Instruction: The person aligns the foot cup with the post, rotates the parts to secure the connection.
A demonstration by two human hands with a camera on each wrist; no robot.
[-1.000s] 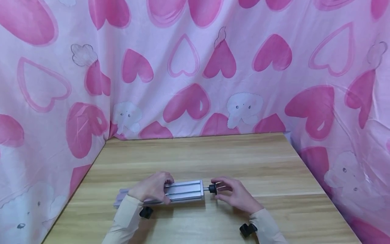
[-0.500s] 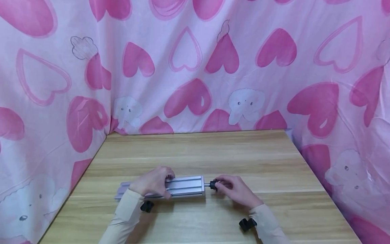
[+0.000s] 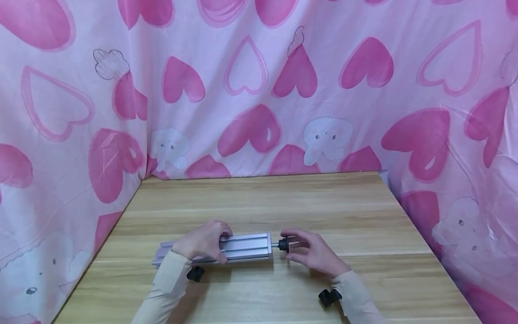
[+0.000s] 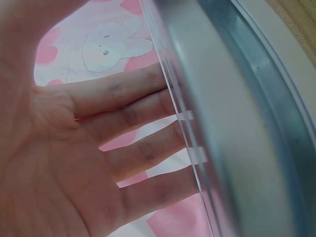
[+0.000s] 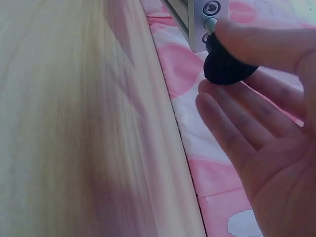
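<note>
A silver aluminium profile (image 3: 247,246) with long grooves lies crosswise in the head view. My left hand (image 3: 202,242) grips it near its middle, thumb on the near side and fingers over the far side. In the left wrist view, the fingers (image 4: 143,148) pass behind the profile (image 4: 217,113), hiding their tips. From its right end juts a threaded rod carrying a black levelling foot (image 3: 283,245). Around this foot, my right hand (image 3: 313,253) is loosely spread. The right wrist view has the thumb overlapping the foot (image 5: 224,66), with the other fingers extended past its base.
The wood-grain table (image 3: 259,202) lies under both hands. Pink heart-print cloth (image 3: 251,90) hangs behind it and on both sides. A black wrist-worn piece (image 3: 196,273) sits by the left sleeve, and another black piece (image 3: 329,297) by the right one.
The right hand closed its fingers on the levelling foot half a second ago and has now spread them again. The left hand keeps its grip. The head view shifted slightly.
</note>
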